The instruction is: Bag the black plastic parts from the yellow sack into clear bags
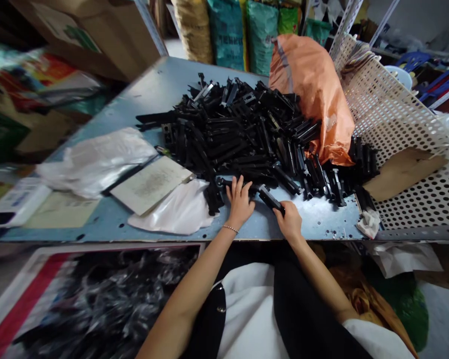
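Observation:
A large heap of black parts (224, 129) covers the middle of the blue-grey table (149, 89). At the front edge of the heap lies my left hand (240, 202), its fingers spread over a black part (224, 183) lying on the table; a bracelet circles that wrist. To its right, my right hand (290, 219) is closed on the near end of a black part (270, 198), whose metallic far end tilts up and left toward the heap. The fingertips of the right hand are partly hidden under that part.
An orange sack (314, 89) lies at the heap's right, beside a perforated cream basket (415, 129). Left of the hands are a flat grey-white board (151, 184) and white plastic bags (105, 154). Below the table's front edge sits a container of bagged black items (108, 299).

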Available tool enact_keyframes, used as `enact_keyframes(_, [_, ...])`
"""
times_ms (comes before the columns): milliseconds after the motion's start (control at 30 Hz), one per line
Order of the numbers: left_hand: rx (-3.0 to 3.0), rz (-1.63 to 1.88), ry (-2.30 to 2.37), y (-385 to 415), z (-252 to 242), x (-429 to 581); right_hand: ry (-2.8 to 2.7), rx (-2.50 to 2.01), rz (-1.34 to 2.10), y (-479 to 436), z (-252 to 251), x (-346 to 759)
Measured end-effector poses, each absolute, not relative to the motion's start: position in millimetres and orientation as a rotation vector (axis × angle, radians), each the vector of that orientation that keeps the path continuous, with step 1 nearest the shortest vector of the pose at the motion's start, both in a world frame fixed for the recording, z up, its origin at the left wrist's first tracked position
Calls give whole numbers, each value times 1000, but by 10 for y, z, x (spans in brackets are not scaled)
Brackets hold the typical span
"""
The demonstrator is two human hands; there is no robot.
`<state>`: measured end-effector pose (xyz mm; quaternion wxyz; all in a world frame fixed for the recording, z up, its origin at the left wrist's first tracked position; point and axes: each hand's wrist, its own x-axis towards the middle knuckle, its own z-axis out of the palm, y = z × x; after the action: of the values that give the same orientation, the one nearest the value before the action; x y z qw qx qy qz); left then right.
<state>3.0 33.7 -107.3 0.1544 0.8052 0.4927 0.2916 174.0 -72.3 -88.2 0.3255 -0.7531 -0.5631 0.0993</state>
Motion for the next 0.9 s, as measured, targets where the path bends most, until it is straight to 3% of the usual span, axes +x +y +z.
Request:
enact_keyframes(100, [2057,1023,1359,85,-1090,113,-1457,-1938,212,-735,-871,1696])
enact_keyframes(200, [1696,998,1138,-181,-1076,277,-1480,-1839,176,-795,-814,1563])
enact_keyframes(333, [1368,950,1050,-309,-911,319,-1684,-1591,395,-886,-634,1480])
enact_keyframes(433, [1317,898,1009,-301,-743,170,-1634,-1524,562,-820,-440,1643])
enact_keyframes(633, [1488,780,984,-478,-581,28,-1730,-1605,572,-508,-226,1830])
enact_keyframes(900, [1654,811,1048,-604,-467,46,-1039,-1461,1380,-428,-374,1624])
